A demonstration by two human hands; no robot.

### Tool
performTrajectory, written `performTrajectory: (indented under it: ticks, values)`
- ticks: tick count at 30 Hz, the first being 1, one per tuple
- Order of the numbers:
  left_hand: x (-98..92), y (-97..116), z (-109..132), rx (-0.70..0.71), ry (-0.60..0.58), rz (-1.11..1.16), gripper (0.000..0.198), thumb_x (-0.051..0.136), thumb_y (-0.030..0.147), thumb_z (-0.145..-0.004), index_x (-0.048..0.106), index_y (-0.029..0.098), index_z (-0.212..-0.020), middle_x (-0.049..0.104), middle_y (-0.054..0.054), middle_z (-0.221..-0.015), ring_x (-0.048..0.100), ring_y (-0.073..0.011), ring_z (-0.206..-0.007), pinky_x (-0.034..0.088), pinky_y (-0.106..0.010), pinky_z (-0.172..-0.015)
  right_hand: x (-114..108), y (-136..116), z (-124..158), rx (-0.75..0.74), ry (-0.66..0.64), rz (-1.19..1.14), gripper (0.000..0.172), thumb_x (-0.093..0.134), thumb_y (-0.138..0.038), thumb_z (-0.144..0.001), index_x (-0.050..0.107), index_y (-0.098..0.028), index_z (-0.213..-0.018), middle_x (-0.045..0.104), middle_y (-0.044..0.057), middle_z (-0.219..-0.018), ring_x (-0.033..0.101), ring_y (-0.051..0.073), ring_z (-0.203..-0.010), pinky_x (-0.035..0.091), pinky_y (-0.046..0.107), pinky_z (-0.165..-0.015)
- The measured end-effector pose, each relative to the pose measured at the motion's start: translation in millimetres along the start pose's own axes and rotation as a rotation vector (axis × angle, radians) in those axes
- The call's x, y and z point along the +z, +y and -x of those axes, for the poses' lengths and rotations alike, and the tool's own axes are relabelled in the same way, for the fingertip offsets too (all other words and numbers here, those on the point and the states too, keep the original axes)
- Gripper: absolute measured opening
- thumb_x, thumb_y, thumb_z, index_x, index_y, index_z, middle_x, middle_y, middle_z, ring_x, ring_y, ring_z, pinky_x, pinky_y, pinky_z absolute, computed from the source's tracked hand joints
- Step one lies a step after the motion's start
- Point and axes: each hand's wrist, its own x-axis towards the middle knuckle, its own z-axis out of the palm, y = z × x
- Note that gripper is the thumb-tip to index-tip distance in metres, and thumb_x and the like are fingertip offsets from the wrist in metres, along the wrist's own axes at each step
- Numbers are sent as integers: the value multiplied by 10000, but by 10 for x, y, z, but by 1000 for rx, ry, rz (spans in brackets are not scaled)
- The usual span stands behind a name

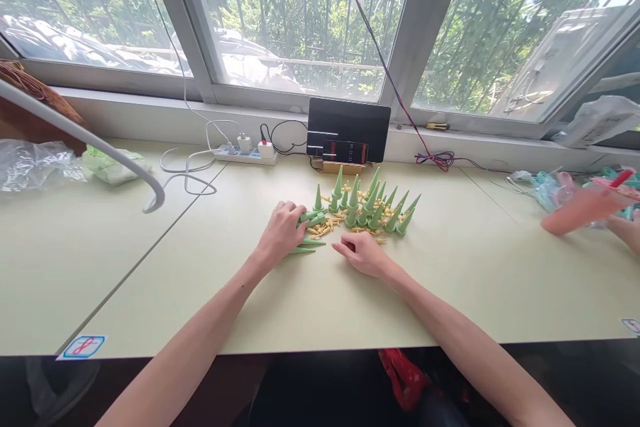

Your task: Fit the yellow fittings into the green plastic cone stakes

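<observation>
Several green plastic cones stand upright in a cluster at the middle of the pale table, with small yellow pieces scattered around their bases. My left hand rests curled over a few green cones lying flat at the cluster's left edge. Just right of it, my right hand lies on the table with its fingers curled inward, close to the yellow pieces; what it holds, if anything, is hidden.
A dark tablet with a phone propped before it stands by the window. A power strip and cables lie at back left, plastic bags at far left. Another person's hand works among coloured items at right.
</observation>
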Motion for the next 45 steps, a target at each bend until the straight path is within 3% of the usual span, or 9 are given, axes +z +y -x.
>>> performTrajectory:
  ticks: [9, 12, 16, 23, 26, 30, 33, 37, 45]
  values:
    - [-155, 121, -12, 42, 210, 228, 160, 577, 281, -868, 649, 164, -948, 621, -61, -857, 558, -183, -758, 480, -310, -721, -3, 4, -4, -4, -8, -23, 430, 486, -409, -922, 314, -188, -596, 324, -47, -537, 276, 94, -530, 222, 242, -516]
    - [-186, 190, -5, 29, 224, 337, 184, 543, 306, -897, 640, 172, -978, 615, -39, -844, 526, -134, -644, 469, -278, -654, 2, 4, -4, -3, 2, -23, 415, 491, -393, -921, 327, -189, -599, 339, -48, -536, 286, 96, -527, 235, 241, -519]
    - [-213, 246, 0, -69, 217, 550, 216, 514, 362, -918, 588, 183, -1015, 610, -27, -853, 579, -140, -730, 487, -249, -658, 16, 26, -5, 8, 33, -33, 326, 507, -368, -915, 421, -191, -655, 428, -46, -557, 345, 100, -527, 278, 234, -530]
    - [-263, 248, -21, -265, 141, 885, 317, 420, 472, -958, 560, 193, -905, 424, 39, -599, 442, -91, -471, 358, -209, -454, 18, 22, -8, 24, 82, -37, 178, 512, -311, -916, 578, -186, -808, 535, -26, -623, 437, 117, -544, 345, 239, -548]
    - [-261, 260, -26, -295, 120, 978, 376, 429, 505, -946, 588, 178, -853, 376, 43, -569, 388, -78, -424, 316, -210, -419, 39, 18, -11, -2, 95, -21, 140, 522, -286, -916, 613, -183, -945, 602, 5, -774, 472, 111, -559, 399, 248, -596]
    - [-238, 297, -20, -345, 55, 1067, 463, 442, 558, -921, 622, 154, -787, 335, 43, -525, 327, -73, -401, 260, -207, -383, 59, 9, -9, -62, 44, 115, 288, 523, -270, -928, 589, -233, -1206, 589, 55, -1044, 545, 122, -676, 446, 263, -692]
    - [-227, 327, -10, -361, -32, 1149, 465, 464, 568, -906, 639, 153, -791, 339, 39, -515, 333, -81, -407, 271, -206, -375, 60, -31, -10, -58, -21, 288, 380, 490, -309, -955, 525, -280, -1333, 549, 76, -1131, 566, 151, -745, 439, 275, -690]
    - [-228, 346, -1, -347, -105, 1252, 447, 501, 563, -892, 652, 151, -806, 381, 27, -550, 371, -83, -439, 313, -198, -381, 70, -78, -19, -46, -43, 394, 369, 455, -345, -977, 525, -271, -1332, 546, 82, -1106, 559, 150, -713, 412, 265, -642]
    - [-173, 307, -9, -366, -204, 1436, 420, 529, 544, -889, 646, 144, -938, 475, 0, -646, 413, -76, -469, 342, -193, -385, 88, 2, -9, -23, 29, 278, 190, 492, -249, -952, 584, -232, -1117, 547, 50, -1022, 562, 144, -730, 414, 262, -669]
